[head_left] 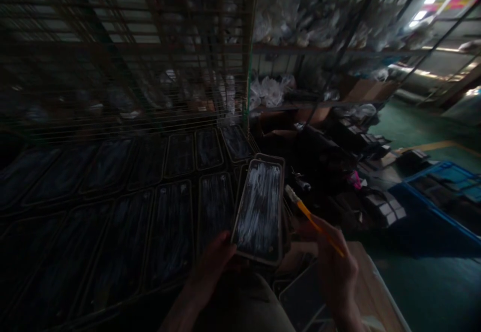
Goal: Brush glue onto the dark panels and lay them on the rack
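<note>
My left hand (218,256) is closed on the near left corner of a dark rectangular panel (260,209) with rounded corners and a pale rim. White brushed streaks run along the panel's length. In my right hand (336,262) is a paintbrush (307,213) with a yellow-orange handle, fingers wrapped round it. Its pale bristles point up and left, just right of the panel and apart from it. Similar dark panels (171,227) lie in rows to the left, many with faint white streaks.
A wire rack (246,71) rises behind the panels. Shelves with clear plastic bags (270,91) stand beyond. Near my right hand is a wooden board or table (372,292). Blue crates (432,212) and black-and-white boxes (385,209) sit at the right on a green floor (421,282).
</note>
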`<state>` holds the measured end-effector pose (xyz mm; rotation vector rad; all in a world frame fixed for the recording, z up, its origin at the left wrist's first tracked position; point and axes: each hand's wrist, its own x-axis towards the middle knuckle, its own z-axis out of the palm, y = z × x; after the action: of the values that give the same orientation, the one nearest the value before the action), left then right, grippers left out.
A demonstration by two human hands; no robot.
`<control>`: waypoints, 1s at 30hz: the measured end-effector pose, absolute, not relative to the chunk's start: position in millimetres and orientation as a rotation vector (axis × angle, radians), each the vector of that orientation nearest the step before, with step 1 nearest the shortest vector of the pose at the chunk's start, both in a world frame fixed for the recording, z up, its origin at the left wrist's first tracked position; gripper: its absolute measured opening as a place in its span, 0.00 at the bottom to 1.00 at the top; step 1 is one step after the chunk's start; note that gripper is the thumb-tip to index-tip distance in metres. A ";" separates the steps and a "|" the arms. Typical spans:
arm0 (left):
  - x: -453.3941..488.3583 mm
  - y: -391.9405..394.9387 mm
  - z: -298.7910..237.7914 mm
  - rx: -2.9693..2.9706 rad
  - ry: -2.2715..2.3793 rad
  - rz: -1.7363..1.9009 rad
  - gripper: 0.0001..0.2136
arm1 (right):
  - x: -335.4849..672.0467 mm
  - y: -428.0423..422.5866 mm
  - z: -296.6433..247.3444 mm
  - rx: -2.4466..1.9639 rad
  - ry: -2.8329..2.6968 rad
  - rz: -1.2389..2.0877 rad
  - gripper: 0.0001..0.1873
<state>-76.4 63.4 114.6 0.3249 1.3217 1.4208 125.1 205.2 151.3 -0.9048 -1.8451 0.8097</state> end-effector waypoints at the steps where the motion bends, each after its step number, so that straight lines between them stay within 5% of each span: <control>1: -76.9 64.5 119.9 0.290 1.271 1.456 0.14 | 120.2 205.5 145.5 -0.903 -1.814 0.800 0.15; 8: -81.7 66.1 136.4 0.248 1.057 1.466 0.15 | 99.2 216.8 136.3 -0.964 -1.818 0.758 0.16; 19: -85.3 51.3 113.3 0.104 1.270 1.399 0.29 | 19.7 279.0 162.2 -0.588 -2.370 0.635 0.14; 30: -91.3 52.9 109.0 0.212 1.211 1.423 0.18 | 6.5 279.0 159.4 -0.484 -2.577 0.625 0.13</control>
<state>-91.3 52.9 109.0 0.2117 1.2113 1.4234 6.5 279.0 159.4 -0.4842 -2.5770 0.6253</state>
